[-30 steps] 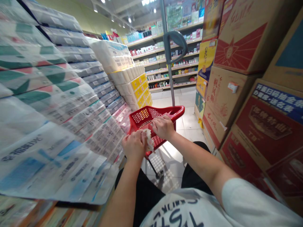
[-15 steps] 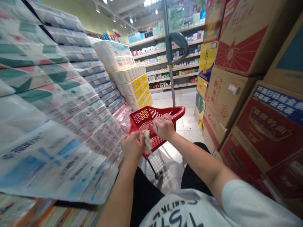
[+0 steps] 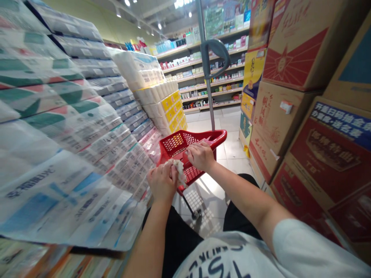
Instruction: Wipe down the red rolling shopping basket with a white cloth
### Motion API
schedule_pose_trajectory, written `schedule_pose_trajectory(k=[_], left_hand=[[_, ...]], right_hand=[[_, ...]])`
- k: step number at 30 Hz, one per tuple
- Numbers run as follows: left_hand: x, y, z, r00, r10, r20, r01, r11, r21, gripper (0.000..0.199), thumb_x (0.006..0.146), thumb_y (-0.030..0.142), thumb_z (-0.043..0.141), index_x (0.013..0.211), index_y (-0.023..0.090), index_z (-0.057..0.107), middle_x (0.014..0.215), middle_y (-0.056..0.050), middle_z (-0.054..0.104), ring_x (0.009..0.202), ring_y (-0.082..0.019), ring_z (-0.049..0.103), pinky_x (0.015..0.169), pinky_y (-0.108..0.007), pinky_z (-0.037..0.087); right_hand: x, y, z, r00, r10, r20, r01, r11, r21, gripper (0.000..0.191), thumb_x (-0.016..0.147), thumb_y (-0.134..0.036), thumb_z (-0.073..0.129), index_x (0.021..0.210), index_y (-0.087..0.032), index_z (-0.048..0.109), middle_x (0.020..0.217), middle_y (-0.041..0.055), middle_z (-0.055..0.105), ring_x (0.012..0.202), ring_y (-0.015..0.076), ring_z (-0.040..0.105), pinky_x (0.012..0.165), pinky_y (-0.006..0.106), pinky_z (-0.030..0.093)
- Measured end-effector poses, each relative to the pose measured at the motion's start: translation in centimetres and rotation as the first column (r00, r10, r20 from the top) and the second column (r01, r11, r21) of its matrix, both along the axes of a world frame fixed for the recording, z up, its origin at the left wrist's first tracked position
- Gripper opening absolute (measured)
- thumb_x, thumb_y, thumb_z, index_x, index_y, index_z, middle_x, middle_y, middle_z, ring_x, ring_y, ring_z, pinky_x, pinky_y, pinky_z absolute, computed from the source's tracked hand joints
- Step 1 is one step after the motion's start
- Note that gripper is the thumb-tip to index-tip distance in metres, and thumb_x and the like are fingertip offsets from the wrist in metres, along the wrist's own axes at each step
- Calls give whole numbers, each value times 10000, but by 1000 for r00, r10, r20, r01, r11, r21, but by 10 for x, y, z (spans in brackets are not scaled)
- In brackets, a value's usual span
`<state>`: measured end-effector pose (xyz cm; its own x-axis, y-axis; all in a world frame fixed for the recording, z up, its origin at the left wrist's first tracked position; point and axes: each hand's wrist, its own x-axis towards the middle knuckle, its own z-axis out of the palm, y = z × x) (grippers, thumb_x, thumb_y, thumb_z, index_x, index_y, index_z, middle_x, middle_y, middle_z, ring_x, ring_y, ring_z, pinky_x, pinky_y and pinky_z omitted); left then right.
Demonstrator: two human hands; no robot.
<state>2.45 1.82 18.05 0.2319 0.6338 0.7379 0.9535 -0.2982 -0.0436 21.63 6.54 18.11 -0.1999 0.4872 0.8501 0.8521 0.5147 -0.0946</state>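
Observation:
A red plastic cart basket point(image 3: 174, 142) with a lattice of holes sits ahead of my body, with a grey upright pole point(image 3: 209, 94) and a looped grey handle point(image 3: 222, 56) at its far side. My left hand point(image 3: 162, 179) is closed around a crumpled whitish cloth point(image 3: 180, 170), at the near left edge of the basket. My right hand point(image 3: 199, 155) has its fingers wrapped over the red bar at the basket's near side. What lies inside the basket is mostly hidden behind my hands.
Tall stacks of wrapped paper packs point(image 3: 95, 127) lean close on the left. Cardboard cartons point(image 3: 275, 119) are piled on the right. Tiled floor point(image 3: 228, 123) runs between them towards shelves of small goods point(image 3: 197, 73) at the back.
My left hand has lifted slightly and turned, and more of the whitish cloth shows above its fingers. My right hand stays at the same place on the red bar.

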Motion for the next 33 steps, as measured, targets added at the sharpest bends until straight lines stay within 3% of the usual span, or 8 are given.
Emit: schedule_pose_trajectory(k=[3,5,9,12,14,21,29,33], left_hand=[[8,1,21,994,61,-86,-74,986,-152,335,948,355,364,830,217,646,771,-37,671,778,-207,592,873,-380,358],[12,-1,25,987,79,-143,-100,984,-146,363,956,363,340,835,212,647,775,-44,666,778,-213,589,922,-413,337],[12,-7,5,989,60,-138,-57,998,21,339,950,373,376,1108,208,627,1013,-98,661,928,-241,571,996,-452,289],[8,-9,-13,996,-6,-88,18,991,131,325,921,379,450,1127,205,631,1140,-131,625,1077,-264,527,1015,-434,291],[7,-8,-14,998,-10,-54,17,991,136,317,916,377,461,1121,208,635,1123,-126,633,1072,-257,534,1018,-424,296],[15,0,22,991,74,-115,-90,985,-146,369,961,357,331,894,208,662,779,-54,673,774,-209,601,961,-422,344],[25,-15,-19,994,-25,-109,39,991,125,344,922,349,465,1217,237,603,1222,-143,587,1186,-297,481,1042,-481,279],[31,-20,-7,992,9,-122,-1,998,67,374,931,402,433,1216,224,598,1130,-145,617,1080,-282,540,990,-444,331]], right_hand=[[0,-1,1,1000,0,0,0,1000,-2,208,937,-222,445,875,-181,640,917,47,722,879,182,625,870,368,353],[0,-2,1,1000,1,-2,-1,1000,4,210,937,-226,445,874,-179,640,914,47,722,878,183,626,862,368,354],[2,-2,1,1000,8,-5,-8,1000,11,206,934,-224,449,876,-180,642,920,43,723,876,180,629,858,363,356],[3,-2,0,1000,4,-3,-4,1000,8,208,934,-222,447,878,-181,643,925,42,724,882,178,628,863,362,354],[3,-2,0,1000,1,-3,-1,1000,7,210,936,-226,445,881,-182,643,931,43,724,886,178,628,864,363,352],[3,-2,0,1000,5,2,-5,1000,11,209,936,-227,446,872,-182,640,924,45,721,880,180,623,858,366,346],[6,0,0,1000,-4,-2,4,1000,3,200,927,-219,455,856,-187,640,890,45,716,866,179,614,875,358,346],[6,1,-1,1000,-8,-5,8,1000,1,209,931,-221,447,858,-189,640,891,43,715,880,180,614,888,358,342]])
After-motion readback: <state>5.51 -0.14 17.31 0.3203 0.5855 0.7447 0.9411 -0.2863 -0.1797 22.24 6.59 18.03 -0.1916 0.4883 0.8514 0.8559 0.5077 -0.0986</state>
